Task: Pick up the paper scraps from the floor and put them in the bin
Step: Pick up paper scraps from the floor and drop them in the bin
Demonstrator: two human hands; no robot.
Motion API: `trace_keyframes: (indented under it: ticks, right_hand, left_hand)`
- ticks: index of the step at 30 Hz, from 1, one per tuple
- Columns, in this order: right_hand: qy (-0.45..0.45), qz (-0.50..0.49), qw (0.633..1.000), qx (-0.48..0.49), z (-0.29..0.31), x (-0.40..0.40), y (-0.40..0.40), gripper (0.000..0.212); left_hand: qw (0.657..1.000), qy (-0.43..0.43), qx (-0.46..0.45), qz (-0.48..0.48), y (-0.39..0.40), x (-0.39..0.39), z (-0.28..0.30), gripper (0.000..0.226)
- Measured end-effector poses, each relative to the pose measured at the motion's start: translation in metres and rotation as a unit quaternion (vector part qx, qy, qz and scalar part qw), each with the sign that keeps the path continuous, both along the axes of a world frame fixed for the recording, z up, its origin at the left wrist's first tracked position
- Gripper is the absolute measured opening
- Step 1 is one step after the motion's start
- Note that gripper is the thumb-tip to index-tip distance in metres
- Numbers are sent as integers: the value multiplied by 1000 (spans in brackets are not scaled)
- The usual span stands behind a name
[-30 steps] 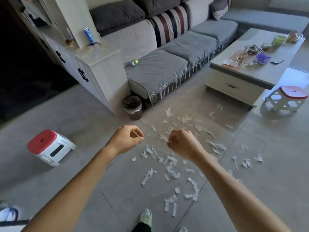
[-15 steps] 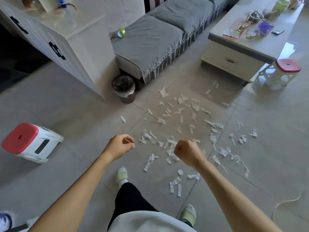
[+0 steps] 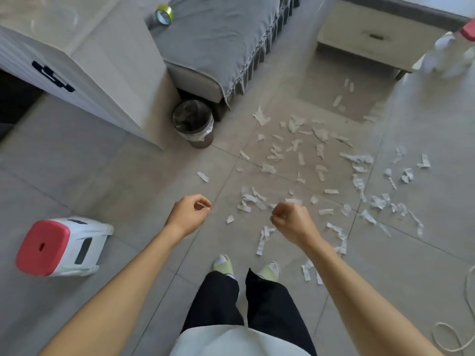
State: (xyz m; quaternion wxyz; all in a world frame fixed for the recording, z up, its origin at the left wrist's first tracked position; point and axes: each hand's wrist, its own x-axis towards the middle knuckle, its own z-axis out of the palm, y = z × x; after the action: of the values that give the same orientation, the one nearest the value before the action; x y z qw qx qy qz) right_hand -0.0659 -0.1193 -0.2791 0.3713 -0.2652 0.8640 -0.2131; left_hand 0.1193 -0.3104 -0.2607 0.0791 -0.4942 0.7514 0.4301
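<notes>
Several white paper scraps (image 3: 298, 160) lie scattered over the grey floor tiles, from just ahead of my feet out to the right. A small dark round bin (image 3: 203, 136) with a plastic liner stands at the corner of the sofa, beside the white cabinet. My left hand (image 3: 189, 214) hovers in the air left of the scraps, fingers curled, with nothing visible in it. My right hand (image 3: 291, 222) hovers over the nearest scraps, also curled into a loose fist with nothing seen inside. Both hands are well short of the bin.
A white cabinet (image 3: 108, 73) stands left of the bin and a grey sofa (image 3: 218, 39) behind it, with a tape roll (image 3: 164, 14) on top. A red-topped stool (image 3: 59, 246) lies at the left. A coffee table (image 3: 372, 34) is at the far right and a cord (image 3: 462, 330) at bottom right.
The view has tilted down and come closer to the floor, so my legs and feet now show. Both hands stay curled and have spread slightly apart.
</notes>
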Motion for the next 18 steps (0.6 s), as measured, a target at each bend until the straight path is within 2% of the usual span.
trace_keyframes:
  ticks: [3, 7, 13, 18]
  right_hand:
    - [-9, -16, 1000, -6, -50, -12, -29, 8]
    - [-13, -54, 998, 1, -161, -18, -68, 10]
    - [0, -80, 997, -14, -393, -27, -128, 14]
    - [20, -10, 1000, 5, -576, -36, -164, 20]
  left_hand:
    - [1000, -6, 5, -4, -25, -12, -44, 9]
    - [999, -32, 32, -20, -74, -35, -156, 10]
    - [998, -59, 9, -27, -150, -70, -402, 13]
    - [995, -88, -22, -46, -202, -87, -599, 17]
